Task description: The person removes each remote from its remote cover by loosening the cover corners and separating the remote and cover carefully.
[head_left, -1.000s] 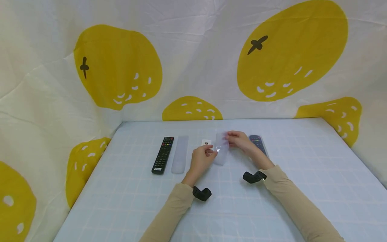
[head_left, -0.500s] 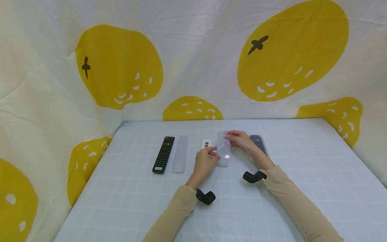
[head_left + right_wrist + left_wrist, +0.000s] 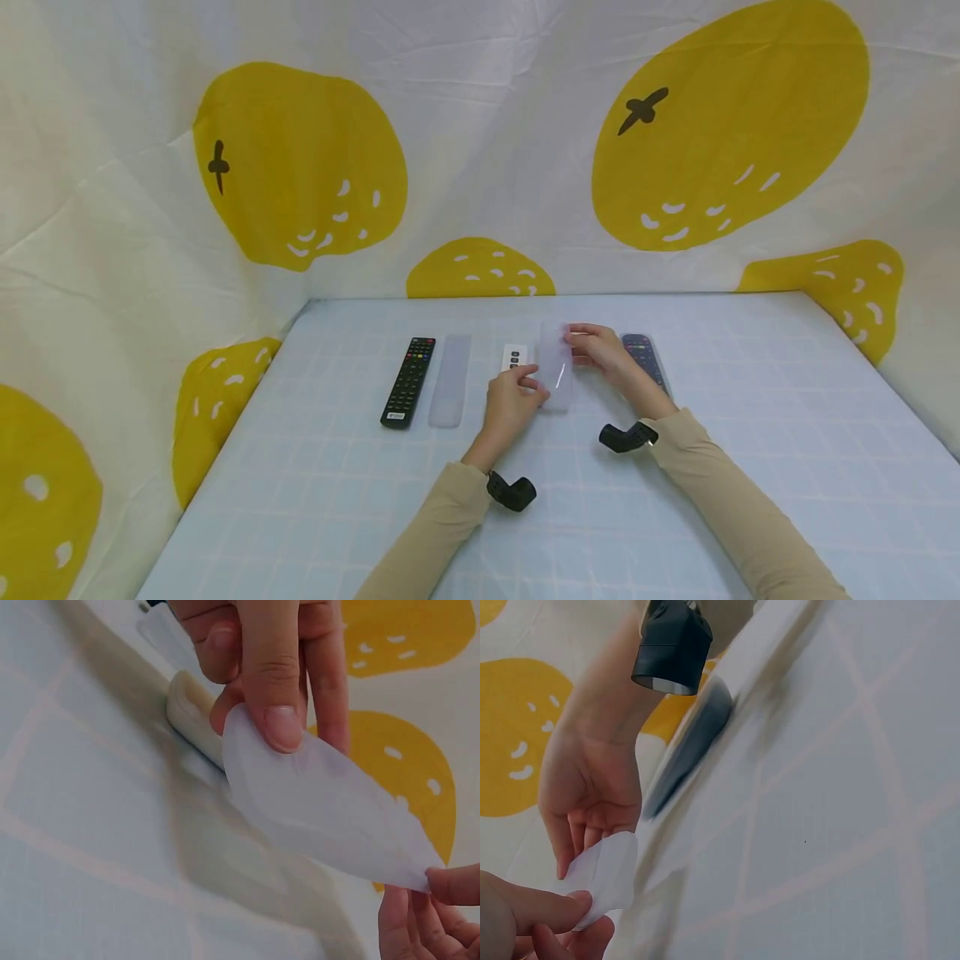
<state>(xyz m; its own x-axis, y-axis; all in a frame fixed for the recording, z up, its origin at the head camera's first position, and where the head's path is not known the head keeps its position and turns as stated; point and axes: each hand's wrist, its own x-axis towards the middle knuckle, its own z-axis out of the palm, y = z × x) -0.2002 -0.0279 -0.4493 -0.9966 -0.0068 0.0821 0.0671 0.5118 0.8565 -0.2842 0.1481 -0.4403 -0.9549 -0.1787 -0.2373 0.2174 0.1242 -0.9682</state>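
Observation:
A translucent, soft plastic remote cover is held between both hands in the middle of the table. My left hand pinches it near its lower end, thumb on top. My right hand pinches its upper right edge. In the right wrist view the cover bulges and narrows towards the right hand's fingertips. Just left of it lies a small white remote, partly hidden by the left hand. Beyond the right hand is a dark remote with a pale edge, partly behind the forearm.
Left of the hands, a long black remote lies beside another translucent cover, both flat on the checked pale-blue tablecloth. A white curtain with yellow fruit prints stands behind the table.
My left hand has shifted a little right with the cover's lower end, uncovering more of the white remote. The cover flexed and now looks smoother. The right hand has hardly moved.

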